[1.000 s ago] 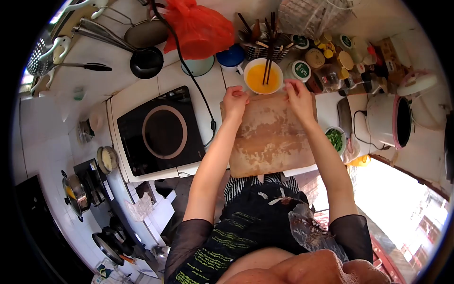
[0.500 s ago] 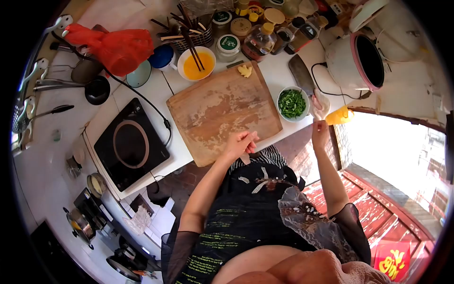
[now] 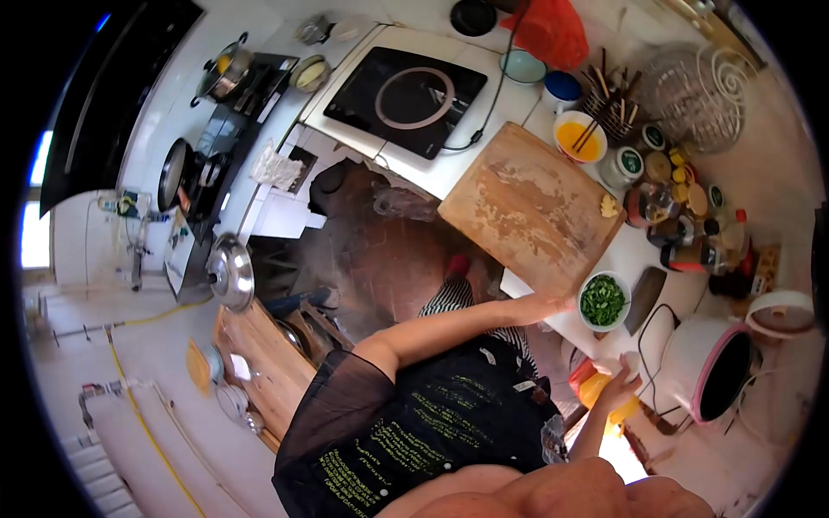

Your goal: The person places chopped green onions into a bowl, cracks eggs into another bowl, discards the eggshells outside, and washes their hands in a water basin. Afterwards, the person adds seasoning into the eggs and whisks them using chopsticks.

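Observation:
My left hand is at the near right corner of the wooden cutting board, just left of a white bowl of chopped greens. Its fingers are too indistinct to tell whether they are closed. At the counter's right end, my right hand has its fingers around a whitish cloth, beside a yellow item. A small piece of ginger lies on the board's right edge. Behind the board stands a bowl of beaten egg with chopsticks in it.
An induction cooktop is left of the board, its cable running between them. A cleaver lies right of the greens. Jars and bottles line the back, near an open rice cooker. A wooden surface is at lower left.
The view has swung left. My hands have left the board's far edge; my left hand moved toward the greens bowl, my right hand to the cloth. Ginger shows on the board.

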Demonstrator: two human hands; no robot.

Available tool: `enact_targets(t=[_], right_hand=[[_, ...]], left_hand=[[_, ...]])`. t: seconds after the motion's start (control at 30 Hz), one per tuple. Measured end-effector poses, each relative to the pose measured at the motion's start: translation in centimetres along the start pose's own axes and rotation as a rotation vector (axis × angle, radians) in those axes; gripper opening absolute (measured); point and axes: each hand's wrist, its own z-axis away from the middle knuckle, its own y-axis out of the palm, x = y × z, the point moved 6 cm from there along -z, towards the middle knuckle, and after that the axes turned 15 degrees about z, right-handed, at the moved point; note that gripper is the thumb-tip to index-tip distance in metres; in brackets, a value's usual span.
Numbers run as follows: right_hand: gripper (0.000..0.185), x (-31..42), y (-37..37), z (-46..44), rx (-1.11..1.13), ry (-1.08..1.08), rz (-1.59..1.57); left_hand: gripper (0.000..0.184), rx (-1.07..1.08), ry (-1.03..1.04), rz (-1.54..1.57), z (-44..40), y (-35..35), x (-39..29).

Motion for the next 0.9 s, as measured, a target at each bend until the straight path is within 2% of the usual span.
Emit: enact_targets(t=[0.07,0.1,0.13,0.17,0.23,0.27,0.3,0.37,0.4,0.43,0.47,0.5,0.57,0.6,0.63,0.73,0.77,0.8,0.87,0.9], right_hand=[[0.037,4.3,-2.5,2.7,0.084,-0.019,-0.157],[0.039,6.6,-3.4,3.7,0.101,-0.064,-0.211],[0.041,8.7,-3.7,4.8,0.116,-0.102,-0.263],[0.041,11.2,-3.5,5.8,0.101,-0.223,-0.327],[0.038,16.8,-3.0,8.1,0.136,-0.452,-0.495],[0.036,19.7,-2.8,9.1,0.032,-0.665,-0.360],[0.037,22.1,-1.6,10.5,0.083,-0.691,-0.476],[0.039,25.9,1.0,12.5,0.329,-0.540,-0.767],[0.037,28.5,0.9,14.0,0.347,-0.570,-0.718],[0.034,27.8,4.7,14.0,0.172,-0.718,-0.571],[0.032,31.6,2.3,16.7,0.151,-0.799,-0.574],[0.032,33.5,2.1,18.1,0.163,-0.830,-0.479],[0.035,36.0,2.7,20.6,0.309,-0.804,-0.521],[0.035,36.7,2.7,21.2,0.236,-0.838,-0.482],[0.035,36.9,2.5,20.7,0.170,-0.747,-0.471],[0.033,33.8,1.5,15.0,-0.178,-0.546,-0.213],[0.032,32.0,0.3,13.0,-0.231,-0.488,-0.245],[0.032,29.9,-1.1,10.8,-0.279,-0.405,-0.141],[0.034,26.1,-2.1,6.7,-0.213,-0.273,-0.176],[0.034,28.1,-0.9,7.0,-0.185,-0.303,-0.180]], left_hand=[[0.061,0.012,-0.072,0.077,1.2,0.4,1.3],[0.068,0.081,0.120,0.115,2.2,1.8,-1.0],[0.068,0.064,0.140,0.116,2.9,2.0,-1.5],[0.069,0.079,-0.013,0.221,3.7,2.4,-1.0],[0.066,0.168,0.045,0.387,6.2,3.1,-2.3],[0.066,0.246,0.064,0.490,6.3,2.9,-1.2],[0.063,0.255,0.098,0.574,7.7,2.1,-1.3],[0.063,0.207,0.181,0.714,10.5,0.0,-1.7],[0.065,0.164,0.223,0.762,12.2,-2.0,-1.6],[0.070,0.193,0.325,0.753,13.9,-4.1,-1.8],[0.076,0.234,0.415,0.752,15.6,-5.9,-1.9],[0.081,0.139,0.401,0.736,17.8,-6.5,-3.2],[0.086,0.013,0.401,0.632,21.1,-8.6,-4.5],[0.086,-0.024,0.417,0.556,22.6,-9.8,-4.4],[0.084,0.033,0.402,0.415,24.6,-10.4,-5.7],[0.080,0.116,0.422,0.568,29.4,-14.2,-5.6],[0.075,0.060,0.448,0.508,30.6,-15.8,-5.8],[0.075,0.061,0.456,0.520,31.4,-17.0,-5.8],[0.073,-0.160,0.459,0.532,32.8,-20.3,-5.4],[0.073,-0.182,0.456,0.510,33.4,-21.5,-5.6]])
